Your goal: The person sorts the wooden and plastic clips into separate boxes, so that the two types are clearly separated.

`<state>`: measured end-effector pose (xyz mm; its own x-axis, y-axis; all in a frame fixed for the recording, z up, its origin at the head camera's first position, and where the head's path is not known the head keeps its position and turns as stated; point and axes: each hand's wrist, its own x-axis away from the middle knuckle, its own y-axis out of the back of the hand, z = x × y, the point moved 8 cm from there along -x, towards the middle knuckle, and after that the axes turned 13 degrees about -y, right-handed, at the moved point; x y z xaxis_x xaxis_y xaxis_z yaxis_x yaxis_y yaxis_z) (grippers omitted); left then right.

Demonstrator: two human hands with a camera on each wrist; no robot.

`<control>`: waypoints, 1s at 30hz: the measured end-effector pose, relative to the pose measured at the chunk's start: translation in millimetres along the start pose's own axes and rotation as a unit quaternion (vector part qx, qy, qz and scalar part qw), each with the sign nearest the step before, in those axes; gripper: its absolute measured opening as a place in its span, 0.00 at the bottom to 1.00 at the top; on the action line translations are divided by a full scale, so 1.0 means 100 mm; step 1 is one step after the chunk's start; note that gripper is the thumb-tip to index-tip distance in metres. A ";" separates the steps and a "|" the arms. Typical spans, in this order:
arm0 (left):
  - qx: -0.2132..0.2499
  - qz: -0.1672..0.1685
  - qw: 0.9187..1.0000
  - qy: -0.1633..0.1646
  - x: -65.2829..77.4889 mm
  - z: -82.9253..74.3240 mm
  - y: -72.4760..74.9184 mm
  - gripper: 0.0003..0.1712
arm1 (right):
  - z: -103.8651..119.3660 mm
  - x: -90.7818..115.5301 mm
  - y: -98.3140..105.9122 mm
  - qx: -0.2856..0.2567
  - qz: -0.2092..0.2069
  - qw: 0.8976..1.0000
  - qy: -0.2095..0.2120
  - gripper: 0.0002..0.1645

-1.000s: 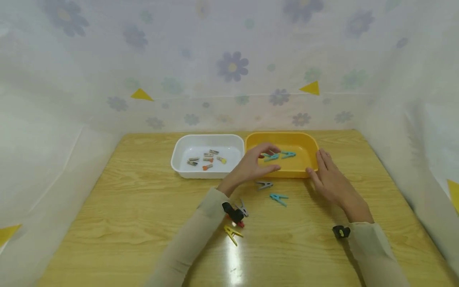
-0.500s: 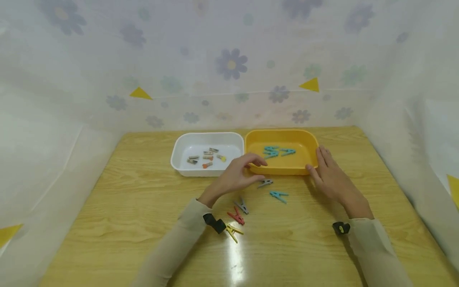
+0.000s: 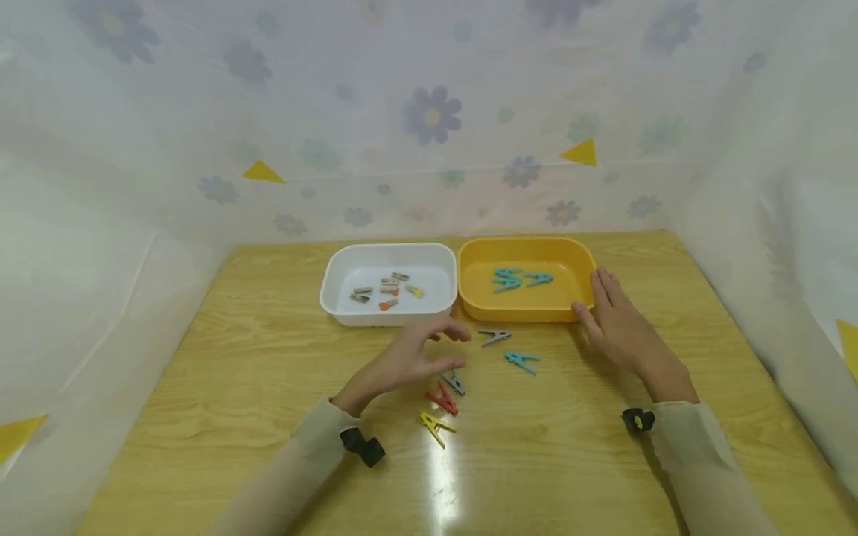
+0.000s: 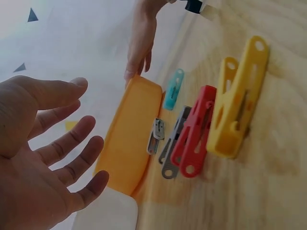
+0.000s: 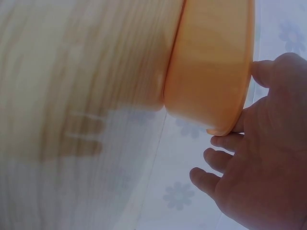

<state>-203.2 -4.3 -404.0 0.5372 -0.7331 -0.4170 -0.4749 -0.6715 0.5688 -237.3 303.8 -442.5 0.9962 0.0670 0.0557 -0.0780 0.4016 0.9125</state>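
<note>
My left hand (image 3: 405, 357) hovers over the table with fingers spread and thumb apart, holding nothing. Just beyond its fingertips lies a grey clothespin (image 3: 496, 336); a second grey clothespin (image 3: 456, 383) lies partly hidden beneath the hand. Nearer me are a red clothespin (image 3: 443, 400) and a yellow clothespin (image 3: 437, 426). A light blue clothespin (image 3: 520, 361) lies further right. My right hand (image 3: 623, 335) rests against the right end of the yellow tray (image 3: 523, 316), its fingers fairly straight and touching the rim. Three light blue clothespins (image 3: 538, 279) lie inside that tray.
A white tray (image 3: 375, 320) stands left of the yellow one, side by side, with several small wooden clothespins (image 3: 360, 298) in it. Pale flowered sheeting (image 3: 432, 179) hangs behind the wooden table (image 3: 234, 357) and along its sides.
My left hand has drawn back from over the yellow tray, toward me and to the left. A third light blue clothespin now shows in that tray. The right hand stays at the rim.
</note>
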 end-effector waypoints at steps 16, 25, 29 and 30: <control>0.026 0.023 0.998 0.050 0.66 -0.05 -0.18 0.23 | 0.01 -0.01 -0.02 -0.002 0.003 1.000 0.009 0.48; 0.055 -0.004 0.997 0.058 0.80 -0.03 -0.23 0.20 | 0.00 -0.02 -0.01 -0.002 0.012 1.000 0.000 0.49; 0.024 -0.005 0.998 0.065 0.85 -0.04 -0.21 0.22 | 0.00 -0.02 -0.01 -0.006 0.011 1.000 0.001 0.49; 0.017 -0.005 0.998 0.067 0.87 -0.04 -0.21 0.23 | 0.00 -0.01 -0.01 -0.007 0.011 1.000 0.001 0.49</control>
<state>-144.0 -53.4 -449.6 0.6293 -0.7074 -0.3217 -0.4915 -0.6830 0.5404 -238.5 303.1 -444.0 0.9941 0.0776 0.0757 -0.1011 0.4123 0.9054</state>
